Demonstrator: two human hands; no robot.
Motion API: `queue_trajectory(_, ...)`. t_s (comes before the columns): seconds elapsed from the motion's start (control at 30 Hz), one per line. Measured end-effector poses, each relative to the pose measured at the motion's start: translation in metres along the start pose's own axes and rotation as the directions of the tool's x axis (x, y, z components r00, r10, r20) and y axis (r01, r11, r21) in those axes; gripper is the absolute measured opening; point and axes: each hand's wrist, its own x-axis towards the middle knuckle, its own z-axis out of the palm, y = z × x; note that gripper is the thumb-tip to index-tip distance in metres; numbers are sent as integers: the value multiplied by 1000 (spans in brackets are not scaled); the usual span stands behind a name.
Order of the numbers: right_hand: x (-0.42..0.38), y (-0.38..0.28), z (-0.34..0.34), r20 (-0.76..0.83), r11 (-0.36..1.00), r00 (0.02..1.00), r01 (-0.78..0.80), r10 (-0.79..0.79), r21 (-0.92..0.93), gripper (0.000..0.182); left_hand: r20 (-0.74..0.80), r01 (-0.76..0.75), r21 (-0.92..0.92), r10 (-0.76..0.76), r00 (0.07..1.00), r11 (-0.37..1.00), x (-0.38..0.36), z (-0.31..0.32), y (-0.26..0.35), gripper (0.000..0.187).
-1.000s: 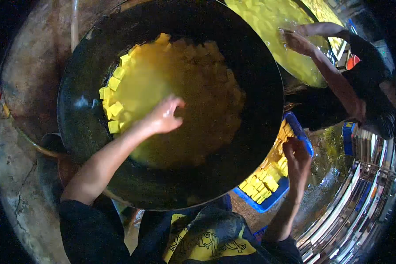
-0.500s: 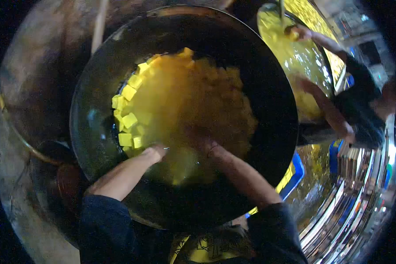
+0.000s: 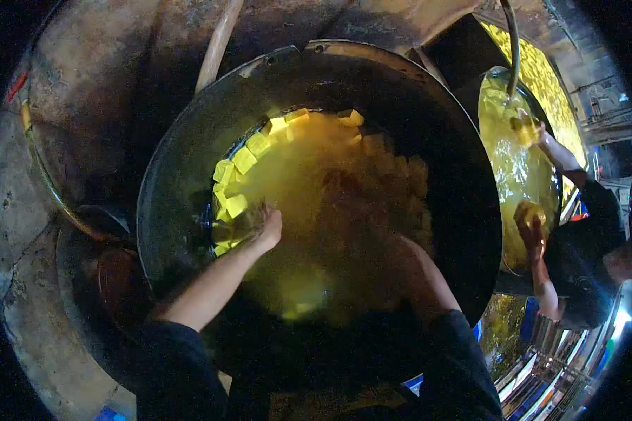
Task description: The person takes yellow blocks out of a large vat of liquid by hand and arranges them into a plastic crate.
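A large dark wok (image 3: 182, 182) holds cloudy yellow liquid (image 3: 295, 189) with several yellow blocks (image 3: 244, 160) that look like tofu, mostly along its left and far sides. Over the left part of the liquid is my left hand (image 3: 270, 229), right beside these blocks. Its fingers are smeared by motion, so what they hold, if anything, does not show. My right hand (image 3: 390, 242) is low in the murky, shaded right half of the wok. Its fingers are hidden there, near dim brownish blocks (image 3: 411, 182).
At the right, another person's hands (image 3: 534, 235) work over a second pan (image 3: 565, 133) of yellowish liquid, with yellow pieces in them. A wooden pole (image 3: 219, 45) leans behind the wok. A hose (image 3: 60, 200) runs along the left, and a curved pipe (image 3: 514, 49) reaches the second pan.
The view has shifted, so the wok sits lower and further right. My left hand has risen off the liquid's near edge toward the left blocks. My right hand has moved rightward in the wok.
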Motion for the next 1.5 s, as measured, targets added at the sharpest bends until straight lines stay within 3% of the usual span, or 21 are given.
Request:
queue_trajectory(0.03, 13, -2, -11, 21, 999, 999, -45, 45, -4, 41, 155, 1, -134, 20, 988, 991, -9, -29, 7, 51)
queue_trajectory(0.2, 114, -6, 4, 12, 975, 978, -205, 207, -87, 52, -82, -163, -515, 141, 987, 841, 16, -7, -13, 47)
queue_trajectory(0.33, 133, 0, 48, -61, 966, 972, -233, 228, -114, 50, 42, -423, -123, 430, 902, 898, 40, -67, 2, 53)
queue_trajectory(0.43, 126, 20, 63, -105, 994, 989, -108, 105, -18, 48, 215, -200, -651, 431, 876, 732, 42, -105, 6, 62)
queue_trajectory(0.53, 100, 48, 55, -91, 945, 989, 139, -117, 295, 46, 278, 39, -833, 357, 892, 551, 45, -103, 7, 57)
queue_trajectory(0.63, 48, 62, 30, -45, 682, 955, 241, -292, 691, 45, 175, 200, -980, 533, 827, 12, 54, -77, 7, 40)
queue_trajectory(0.67, 31, 58, 21, -40, 612, 947, 238, -319, 754, 44, 175, 203, -979, 543, 821, 8, 51, -68, 16, 40)
queue_trajectory(0.73, -2, 46, -2, -47, 508, 933, 236, -358, 829, 43, 187, 295, -875, 295, 937, -383, 48, -52, 38, 22)
queue_trajectory(0.9, 8, 54, 34, -318, 429, 884, 448, -342, 784, 43, 225, 279, -804, 166, 960, -524, 14, -60, 92, 32)
queue_trajectory(1.0, -9, 24, 20, -476, 715, 833, 514, -284, 474, 32, -51, -51, -877, -12, 999, -478, 29, -28, 105, 31)
queue_trajectory(1.03, -16, 12, 15, -516, 534, 824, 553, -235, 640, 35, 48, 199, -621, 216, 975, -758, 24, -22, 113, 30)
queue_trajectory(1.07, -23, 2, 9, -541, 316, 822, 569, -178, 760, 38, 48, 201, -620, 219, 975, -759, 24, -19, 112, 30)
queue_trajectory(1.13, -42, -23, -14, -340, 413, 924, 383, -176, 826, 51, -40, 187, -548, 248, 968, -816, 5, -31, 124, 29)
queue_trajectory(1.2, -54, -35, -11, -567, 980, 824, 118, -8, 158, 63, 0, 157, -532, 185, 983, -832, -12, -52, 137, 30)
queue_trajectory(1.23, -39, -18, -9, -398, 947, 861, 309, -317, -84, 74, -480, 338, -272, 432, 763, -901, 6, -51, 134, 34)
queue_trajectory(1.27, -35, -2, 1, -398, 947, 861, 310, -317, -85, 74, -377, 413, -190, 455, 807, -891, 8, -40, 128, 41)
queue_trajectory(1.33, -64, -30, -33, -179, 546, 983, 174, -44, 819, 71, -271, 460, -91, 467, 842, -883, -14, -74, 120, 50)
queue_trajectory(1.4, -45, 11, -2, -524, 619, 771, 619, -362, 484, 66, 42, 297, -108, 294, 955, -949, -19, -99, 111, 52)
queue_trajectory(1.43, -56, 1, -7, -107, 903, 965, 261, -238, 340, 59, 77, 286, -68, 281, 957, -956, -12, -95, 102, 51)
queue_trajectory(1.47, -67, -7, -7, 260, 998, 964, -64, 62, 1, 54, 111, 273, -30, 268, 957, -962, -5, -91, 94, 51)
queue_trajectory(1.5, -73, -5, 19, 244, 992, 970, 13, 17, -122, 47, 119, 252, -98, 240, 963, -963, 0, -103, 89, 52)
